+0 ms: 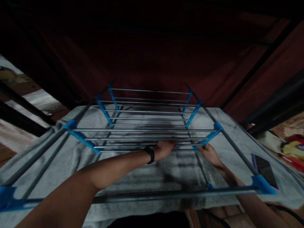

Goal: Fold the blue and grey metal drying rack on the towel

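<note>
A rack of grey metal tubes (147, 130) joined by blue plastic connectors (83, 140) lies across a grey blanket (180, 172). My left hand (165, 148), with a black watch (150, 155) on its wrist, reaches over the near crossbar and is closed on one of the lower tubes, right of the middle. Close to its right, my right hand (210, 153) has its fingers closed at the lower end of the right-hand blue connector (210, 138), where a tube enters it. The fingertips of both hands are partly hidden.
A phone (265, 171) rests on the blanket at the right. Dark bars (282, 98) stand at both sides, with a dark red surface (147, 66) behind. The rack's near crossbar (152, 197) spans the front, and a red and yellow item (293, 150) lies far right.
</note>
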A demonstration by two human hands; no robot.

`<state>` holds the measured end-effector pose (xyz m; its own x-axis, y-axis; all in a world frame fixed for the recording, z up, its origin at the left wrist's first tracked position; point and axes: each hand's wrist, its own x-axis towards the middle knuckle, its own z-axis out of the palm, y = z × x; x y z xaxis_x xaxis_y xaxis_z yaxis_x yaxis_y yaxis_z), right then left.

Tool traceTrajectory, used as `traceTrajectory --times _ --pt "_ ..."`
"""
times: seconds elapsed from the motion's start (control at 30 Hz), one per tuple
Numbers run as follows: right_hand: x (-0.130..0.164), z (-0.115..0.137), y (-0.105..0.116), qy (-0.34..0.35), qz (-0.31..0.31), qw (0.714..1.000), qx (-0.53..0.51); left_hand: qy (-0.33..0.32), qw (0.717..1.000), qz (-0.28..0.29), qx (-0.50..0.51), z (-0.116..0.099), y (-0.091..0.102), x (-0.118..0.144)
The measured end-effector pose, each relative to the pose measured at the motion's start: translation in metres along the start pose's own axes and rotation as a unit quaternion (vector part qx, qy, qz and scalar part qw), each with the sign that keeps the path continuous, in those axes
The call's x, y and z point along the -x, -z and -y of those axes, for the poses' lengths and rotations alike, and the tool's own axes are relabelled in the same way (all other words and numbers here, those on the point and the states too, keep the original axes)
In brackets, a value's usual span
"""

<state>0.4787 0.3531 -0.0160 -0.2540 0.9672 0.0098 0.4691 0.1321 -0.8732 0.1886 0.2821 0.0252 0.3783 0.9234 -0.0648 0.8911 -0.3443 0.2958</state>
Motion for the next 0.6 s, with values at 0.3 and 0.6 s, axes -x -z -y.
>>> traceTrajectory --times 0.3,0.6 --pt "-0.002 0.002 0.003 -0.020 -0.005 0.999 -0.044 -0.027 0.999 0.005 -0.035 0.010 0.033 0.052" --pt "0.036 0.060 0.083 -0.052 -0.117 0.978 -0.167 -0.001 0.999 0.022 -0.047 0.023 0.153 0.179"
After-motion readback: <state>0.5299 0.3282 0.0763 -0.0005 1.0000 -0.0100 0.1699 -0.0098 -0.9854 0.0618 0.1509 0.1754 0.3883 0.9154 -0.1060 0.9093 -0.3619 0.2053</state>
